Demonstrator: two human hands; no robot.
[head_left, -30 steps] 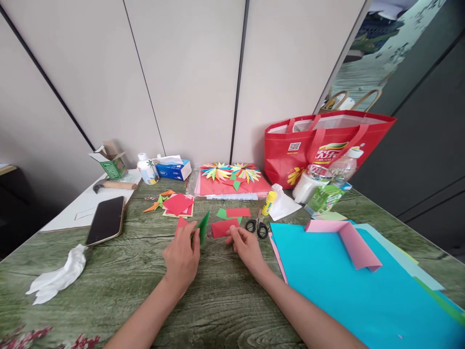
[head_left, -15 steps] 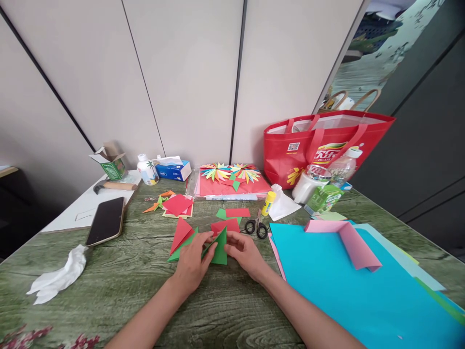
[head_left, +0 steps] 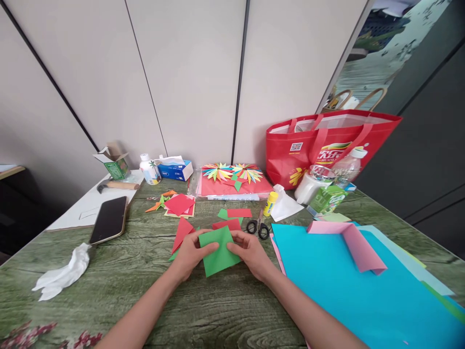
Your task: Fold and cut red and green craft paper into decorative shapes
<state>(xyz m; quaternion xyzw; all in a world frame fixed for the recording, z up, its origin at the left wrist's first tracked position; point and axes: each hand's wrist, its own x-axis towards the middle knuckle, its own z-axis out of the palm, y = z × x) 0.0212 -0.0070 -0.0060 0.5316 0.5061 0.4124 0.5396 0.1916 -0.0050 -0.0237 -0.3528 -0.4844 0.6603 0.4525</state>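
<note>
A green square of paper (head_left: pixel 220 257) is held up just above the table, its broad face towards me. My left hand (head_left: pixel 192 252) grips its left edge, thumb in front and fingers behind. On the opposite edge, my right hand (head_left: pixel 249 252) pinches it the same way. Behind my left hand lies a red folded paper triangle (head_left: pixel 182 233), with green paper partly hidden under it. More red paper (head_left: pixel 228 224) lies just behind the square, and beyond that a red strip (head_left: pixel 240 213) sits with green pieces. Black-handled scissors (head_left: pixel 258 228) rest to the right.
Blue paper sheets (head_left: pixel 337 286) with a folded pink piece (head_left: pixel 363 249) cover the right side. A glue stick (head_left: pixel 270 203) stands behind the scissors. On the left are a phone (head_left: pixel 109 220), a crumpled tissue (head_left: pixel 63 274) and a hammer (head_left: pixel 118 185). A red bag (head_left: pixel 290 160) stands at the back.
The green paper, folded and standing on edge between my hands before, is now opened into a flat square facing me. Both thumbs have come onto its front. The view has shifted slightly.
</note>
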